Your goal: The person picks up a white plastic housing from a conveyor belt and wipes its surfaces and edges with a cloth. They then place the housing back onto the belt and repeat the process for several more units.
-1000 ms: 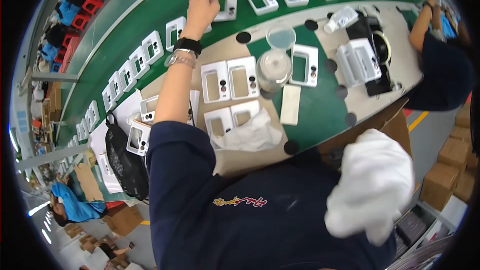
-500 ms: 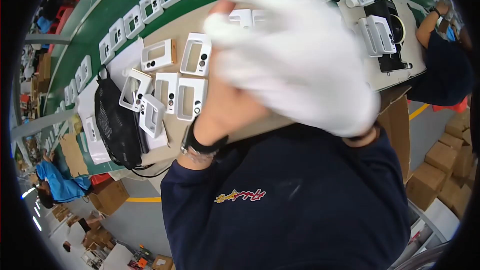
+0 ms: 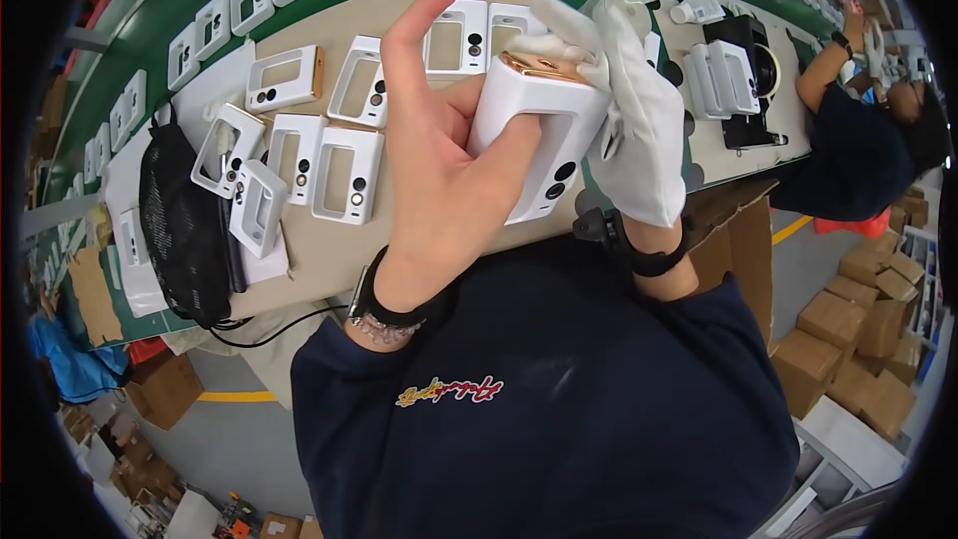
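2 hands meet on 1 white housing (image 3: 546, 93) with a gold end (image 3: 547, 66), raised above the beige tabletop (image 3: 339, 252) at 1 o'clock from the view's centre. The left hand (image 3: 439, 185) holds it, thumb inside its opening, index finger raised. The right hand (image 3: 639, 105), covered in white fabric, touches the gold end; whether it grips cannot be told. A black mesh bag (image 3: 185, 215) lies at 9 o'clock.
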A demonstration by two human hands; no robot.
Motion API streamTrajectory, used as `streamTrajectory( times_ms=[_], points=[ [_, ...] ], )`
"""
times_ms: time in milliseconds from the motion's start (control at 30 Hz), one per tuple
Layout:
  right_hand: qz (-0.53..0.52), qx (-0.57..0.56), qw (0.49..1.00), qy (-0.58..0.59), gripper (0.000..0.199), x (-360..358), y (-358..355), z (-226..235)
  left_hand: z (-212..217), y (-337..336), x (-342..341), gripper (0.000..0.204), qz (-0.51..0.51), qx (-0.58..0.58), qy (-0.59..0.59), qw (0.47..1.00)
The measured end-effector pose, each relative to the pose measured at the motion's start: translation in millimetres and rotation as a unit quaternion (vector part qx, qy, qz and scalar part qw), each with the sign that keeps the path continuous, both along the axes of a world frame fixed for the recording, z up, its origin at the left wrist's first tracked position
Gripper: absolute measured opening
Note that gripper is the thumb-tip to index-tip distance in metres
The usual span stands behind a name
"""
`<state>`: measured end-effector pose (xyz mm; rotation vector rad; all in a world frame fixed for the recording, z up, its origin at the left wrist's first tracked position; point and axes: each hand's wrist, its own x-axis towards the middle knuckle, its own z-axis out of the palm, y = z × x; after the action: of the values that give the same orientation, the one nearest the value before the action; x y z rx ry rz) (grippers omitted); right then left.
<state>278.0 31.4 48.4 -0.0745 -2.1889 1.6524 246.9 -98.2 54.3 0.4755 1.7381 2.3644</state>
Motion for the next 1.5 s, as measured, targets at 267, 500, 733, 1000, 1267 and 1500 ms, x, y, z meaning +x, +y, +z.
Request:
streamTrajectory(
  times_ms=[267,500,733,1000,1267,1500],
  points=[
    [0.018,-0.221,0.975,-0.011,0.033,-7,-12,-10,-16,-3,-1,0.043,-0.075,0.196,-0.110,0.972],
    [-0.032,-0.267,0.963,-0.004,0.036,-8,-16,-34,-8,5,-1,0.029,-0.027,-0.053,0.029,0.998],
    [0.229,-0.541,0.806,-0.077,0.046,-6,-14,-32,-22,0,-20,0.023,0.112,-0.084,0.122,0.983],
    [-0.100,-0.429,0.898,0.006,0.045,-5,-52,-22,-45,35,-14,0.031,0.268,0.114,0.181,0.939],
    [-0.056,-0.446,0.887,0.104,0.039,-15,-28,-26,-29,28,-2,0.042,0.102,0.152,-0.124,0.975],
    [0.078,0.105,0.984,0.122,0.042,5,12,-16,-23,6,-10,0.051,-0.188,0.264,-0.309,0.894]
  ],
)
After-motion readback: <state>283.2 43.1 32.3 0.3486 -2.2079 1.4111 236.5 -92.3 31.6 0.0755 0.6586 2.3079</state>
